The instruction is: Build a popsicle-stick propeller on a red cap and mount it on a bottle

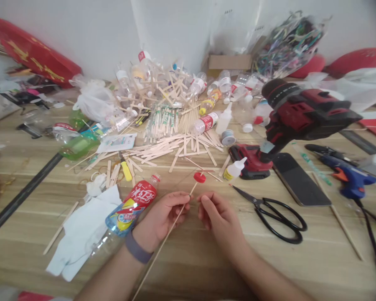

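My left hand [172,209], with a grey band on the wrist, pinches a thin wooden stick [163,244] near its upper end. A red bottle cap [199,177] sits on the stick just above the fingers, with the stick's tip poking through. My right hand [216,211] is beside it on the right, thumb and fingertips pressed together; whether something small is between them is hidden. A plastic bottle with a red and blue label [131,205] lies left of my left hand. Black-handled scissors [269,213] lie to the right.
A red and black drill [303,113] stands at the right, near a phone [301,179], a small glue bottle [235,169] and a blue glue gun [351,171]. Flat wooden sticks [156,150] and plastic bottles pile up behind. White cloth [84,230] lies left.
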